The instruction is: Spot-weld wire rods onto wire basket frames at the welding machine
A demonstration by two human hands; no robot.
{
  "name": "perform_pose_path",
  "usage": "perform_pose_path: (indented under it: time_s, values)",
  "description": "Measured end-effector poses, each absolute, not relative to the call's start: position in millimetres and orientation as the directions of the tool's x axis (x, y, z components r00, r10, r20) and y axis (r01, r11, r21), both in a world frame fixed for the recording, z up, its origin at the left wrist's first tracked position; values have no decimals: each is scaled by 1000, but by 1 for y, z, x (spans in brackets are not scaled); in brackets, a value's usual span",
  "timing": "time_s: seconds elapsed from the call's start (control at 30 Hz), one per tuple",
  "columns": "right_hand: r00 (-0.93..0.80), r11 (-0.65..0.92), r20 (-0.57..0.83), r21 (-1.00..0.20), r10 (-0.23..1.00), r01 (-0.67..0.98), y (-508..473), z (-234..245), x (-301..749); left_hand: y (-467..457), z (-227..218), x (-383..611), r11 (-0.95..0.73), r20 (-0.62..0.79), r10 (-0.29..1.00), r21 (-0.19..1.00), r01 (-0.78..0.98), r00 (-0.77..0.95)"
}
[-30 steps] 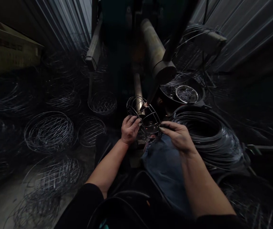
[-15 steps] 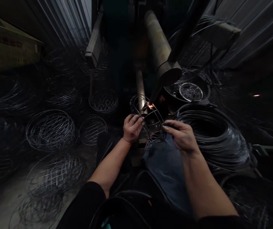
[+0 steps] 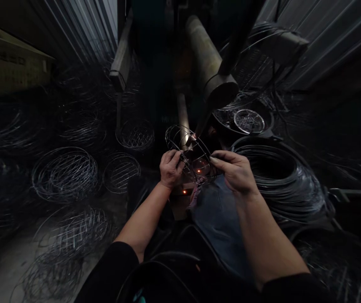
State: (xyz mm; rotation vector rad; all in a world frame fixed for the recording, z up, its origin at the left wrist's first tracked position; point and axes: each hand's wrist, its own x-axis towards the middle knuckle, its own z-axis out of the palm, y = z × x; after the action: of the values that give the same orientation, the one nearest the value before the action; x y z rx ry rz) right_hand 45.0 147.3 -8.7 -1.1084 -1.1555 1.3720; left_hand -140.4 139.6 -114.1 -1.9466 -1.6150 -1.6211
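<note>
Between my hands a round wire frame (image 3: pixel 203 146) of rings and cross wires is held tilted at the electrodes of a spot welder (image 3: pixel 184 122). My left hand (image 3: pixel 170 168) pinches its left rim with thumb and fingers. On the right side, my right hand (image 3: pixel 234 168) grips the rim or a wire between thumb and forefinger. The welder's upper tip (image 3: pixel 194 136) glows faintly at the frame's wires, and I cannot tell whether it touches them. Small orange sparks (image 3: pixel 199 171) show below the frame.
Stacks of wire grids (image 3: pixel 65 174) lie on the floor to the left. A large coil of wire (image 3: pixel 294 189) sits at the right, with a tub (image 3: pixel 270 122) of metal pieces behind it. The welder's thick upper arm (image 3: pixel 207 50) juts out overhead.
The bright burst of sparks at the weld point has died down, and a few sparks have dropped lower. The wire frame has turned slightly and shifted a little left with both hands.
</note>
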Motion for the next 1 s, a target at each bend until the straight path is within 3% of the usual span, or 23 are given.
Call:
perform_pose_path:
  time_s: [0.1,0.33,0.57,0.77,1.0]
  values:
    - [-100,-112,-97,-981,990,-156,154,-1,38,144,-115,-141,-371,728,660,532,761,-187]
    - [-85,-84,-72,-987,994,-136,159,-4,39,146,-119,-138,-367,723,662,546,753,-201]
    - [-203,-130,-105,-985,973,-114,145,-13,59,138,-117,-135,-332,638,732,641,692,-239]
    - [-124,-34,-30,-999,992,-31,152,-4,48,140,-115,-135,-321,586,760,715,621,-282]
    - [-106,-52,-41,-994,994,-99,164,-5,42,142,-111,-137,-307,593,752,702,643,-287]
